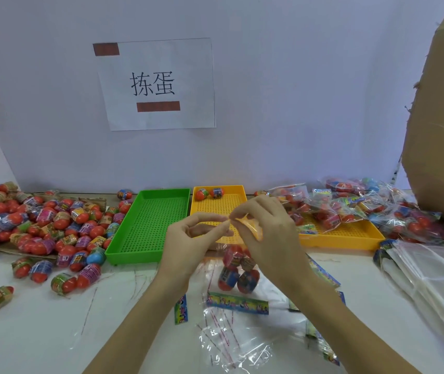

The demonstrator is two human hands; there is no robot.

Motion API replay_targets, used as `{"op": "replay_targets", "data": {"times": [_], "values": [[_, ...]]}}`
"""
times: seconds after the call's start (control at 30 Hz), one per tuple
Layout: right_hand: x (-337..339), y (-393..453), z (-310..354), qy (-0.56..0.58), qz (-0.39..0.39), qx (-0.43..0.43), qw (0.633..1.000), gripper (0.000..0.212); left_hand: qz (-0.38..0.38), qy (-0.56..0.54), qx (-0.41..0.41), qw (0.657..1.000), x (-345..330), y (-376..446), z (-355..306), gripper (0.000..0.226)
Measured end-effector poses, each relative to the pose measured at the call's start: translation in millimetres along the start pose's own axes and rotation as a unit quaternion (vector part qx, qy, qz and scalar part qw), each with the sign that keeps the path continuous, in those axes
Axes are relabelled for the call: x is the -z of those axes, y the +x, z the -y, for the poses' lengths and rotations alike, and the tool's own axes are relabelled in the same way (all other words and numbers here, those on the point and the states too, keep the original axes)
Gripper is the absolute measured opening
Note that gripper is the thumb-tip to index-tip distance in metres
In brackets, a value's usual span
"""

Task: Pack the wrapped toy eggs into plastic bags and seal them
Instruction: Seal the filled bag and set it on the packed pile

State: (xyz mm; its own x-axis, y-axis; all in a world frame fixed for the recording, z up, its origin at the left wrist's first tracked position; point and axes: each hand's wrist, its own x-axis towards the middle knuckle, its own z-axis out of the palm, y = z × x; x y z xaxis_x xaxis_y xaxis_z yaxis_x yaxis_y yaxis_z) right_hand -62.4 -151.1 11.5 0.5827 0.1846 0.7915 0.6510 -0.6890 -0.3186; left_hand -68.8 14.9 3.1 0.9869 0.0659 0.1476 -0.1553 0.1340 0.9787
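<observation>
Midway: both hands, left hand (188, 238) and right hand (264, 225), fingers pinching the mouth of a filled bag (238, 271) above the desk (26, 341); sealed bags (350, 209) heap right, loose eggs (40, 222) remain left.

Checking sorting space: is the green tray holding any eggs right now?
No, the green tray shows only its bare perforated floor; the loose wrapped eggs lie beside it.

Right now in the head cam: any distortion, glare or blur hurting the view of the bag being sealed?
Head view: wide-angle bowing bends the cardboard box edge; lighting is even and shadows soft; the clear bag between the left hand and right hand is faint, with mild glare on loose plastic; overall slightly soft.
</observation>
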Motion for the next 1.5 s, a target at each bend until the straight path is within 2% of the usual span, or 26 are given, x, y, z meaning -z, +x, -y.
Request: {"op": "replay_targets", "data": {"times": [0.13,0.33,0.6,0.8,0.97,1.07,1.2,1.5], "values": [[-3,-4,1,-0.008,0.025,0.015,1.000,0.009,0.012,-0.021,0.012,1.000,0,-1,1,0.005],[-2,-4,-1,-0.012,0.034,-0.016,0.999,0.016,0.035,-0.019,0.020,0.999,2,0,0,0.006],[1,-3,-5,-0.027,0.058,0.005,0.998,0.012,0.065,0.004,0.034,0.997,5,-1,0,0.011],[0,-4,-6,-0.030,0.074,0.002,0.997,0.016,0.044,0.014,0.033,0.998,2,-1,3,0.015],[-2,-5,-3,-0.020,0.070,-0.021,0.997,0.015,0.017,0.035,-0.005,0.999,-4,-2,7,0.017],[-2,-5,-3,-0.023,0.060,-0.029,0.998,0.013,0.035,0.036,-0.010,0.999,-3,-2,6,0.016],[3,-3,-5,-0.031,0.058,-0.001,0.998,0.009,0.067,0.032,-0.004,0.997,0,-2,3,0.009],[11,2,-14,-0.029,0.085,0.049,0.995,0.009,0.063,0.058,-0.030,0.996,2,0,6,0.010]]}}
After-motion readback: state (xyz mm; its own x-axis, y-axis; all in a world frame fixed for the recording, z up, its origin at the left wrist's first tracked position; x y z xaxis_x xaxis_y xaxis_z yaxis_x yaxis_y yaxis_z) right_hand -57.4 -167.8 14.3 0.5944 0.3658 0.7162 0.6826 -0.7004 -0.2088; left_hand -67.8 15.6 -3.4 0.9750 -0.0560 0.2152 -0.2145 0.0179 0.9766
